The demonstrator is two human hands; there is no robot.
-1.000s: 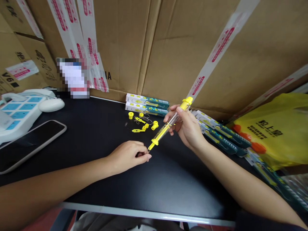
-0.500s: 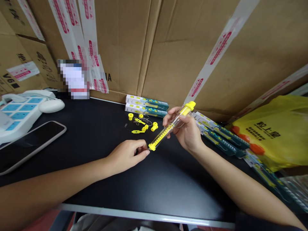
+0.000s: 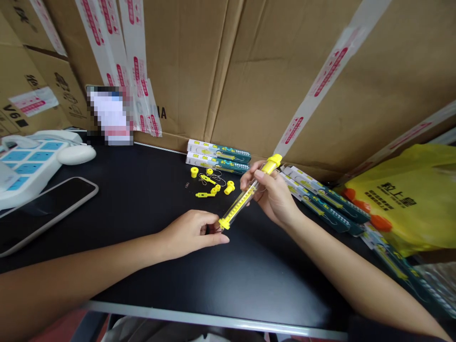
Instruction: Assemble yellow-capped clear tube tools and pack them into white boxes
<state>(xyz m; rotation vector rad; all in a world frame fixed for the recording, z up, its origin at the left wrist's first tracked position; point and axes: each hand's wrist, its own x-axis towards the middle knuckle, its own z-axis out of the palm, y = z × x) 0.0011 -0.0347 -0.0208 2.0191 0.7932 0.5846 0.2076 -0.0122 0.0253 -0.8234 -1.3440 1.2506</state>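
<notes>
My right hand [image 3: 276,197] is wrapped round the upper part of a spring scale [image 3: 241,203], a clear tube with a yellow marked strip inside and yellow ends. The scale is held tilted above the black table, its lower end towards my left hand [image 3: 192,233]. There, my left fingers are closed on what looks like the thin metal hook at the scale's lower tip; the fingers partly hide it. Beyond the hands lie loose yellow parts: a round cap [image 3: 194,172], a flat pointer piece [image 3: 205,194], a stepped plug [image 3: 229,188] and thin wire hooks.
Printed spring scale boxes [image 3: 218,164] lie at the back, with several more boxes [image 3: 320,199] on the right. A yellow plastic bag [image 3: 402,199] stands at far right. On the left are a phone [image 3: 46,213] and a white power strip [image 3: 33,164]. Cardboard [image 3: 185,61] walls the rear.
The lower end of the scale has dipped slightly, and my left hand has shifted a little right, its thumb reaching further beneath the yellow end. My right hand keeps its hold.
</notes>
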